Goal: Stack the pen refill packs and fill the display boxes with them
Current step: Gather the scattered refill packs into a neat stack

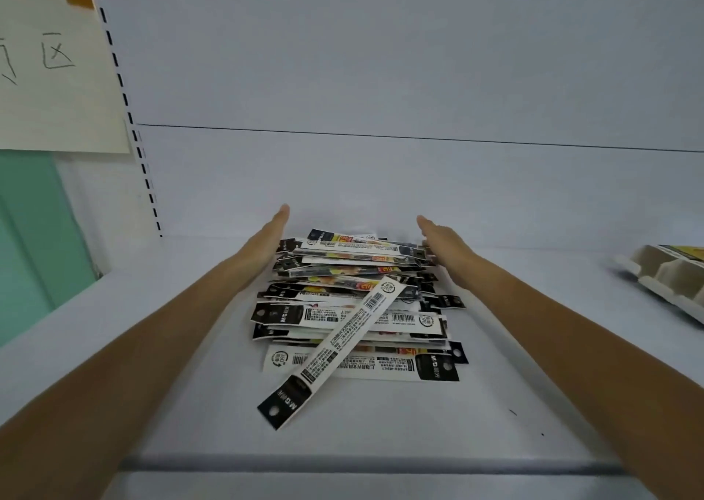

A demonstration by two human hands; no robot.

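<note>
At centre frame, the flat left hand [266,238] and right hand [444,250] bracket the loose refill packs [354,301], gripping nothing; squaring them seems underway, and the slanted pack [335,351] likely needs aligning next.

Bare forearms [171,328], bare left hand [266,237], right hand [446,248]
</note>
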